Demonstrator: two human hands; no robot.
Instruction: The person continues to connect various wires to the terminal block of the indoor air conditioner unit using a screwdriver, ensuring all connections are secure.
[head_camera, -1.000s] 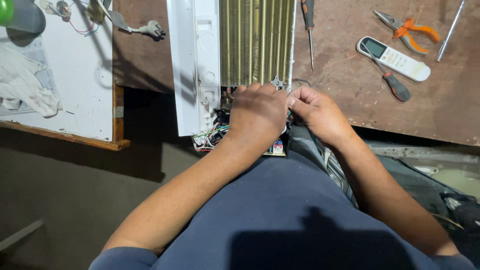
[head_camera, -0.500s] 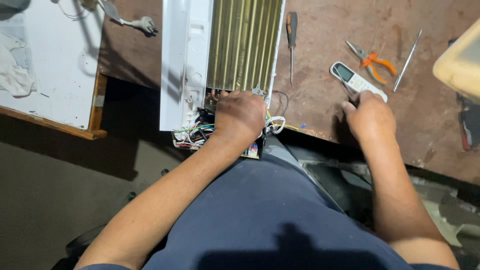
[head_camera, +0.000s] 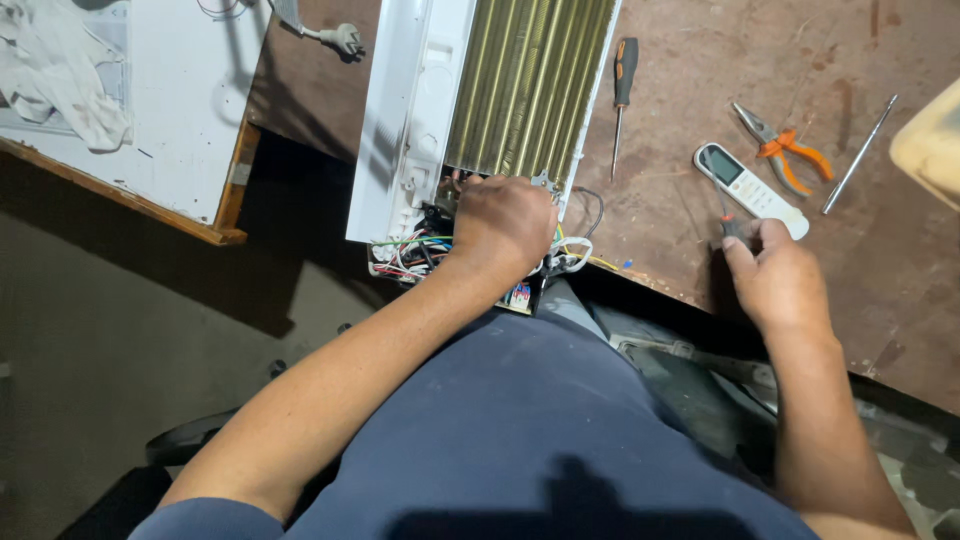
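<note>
A white air-conditioner unit (head_camera: 410, 120) with brass-coloured coil fins (head_camera: 530, 80) lies on the brown workbench (head_camera: 690, 60). My left hand (head_camera: 505, 225) rests knuckles-up on its near end, fingers curled down among coloured wires (head_camera: 400, 255); the fingertips are hidden. My right hand (head_camera: 775, 280) is out to the right on the bench, fingers closed on a small dark-handled screwdriver (head_camera: 733, 226) just below a white remote control (head_camera: 745, 185).
A black-and-orange screwdriver (head_camera: 623, 85) lies beside the unit. Orange-handled pliers (head_camera: 785, 150) and a thin metal rod (head_camera: 860, 150) lie past the remote. A white board (head_camera: 170, 110) with a cloth (head_camera: 60, 80) sits left; a plug (head_camera: 340, 40) lies behind.
My right hand left the wiring end of the unit, moved right across the bench and closed on the small screwdriver by the remote. The left hand stayed on the wires.
</note>
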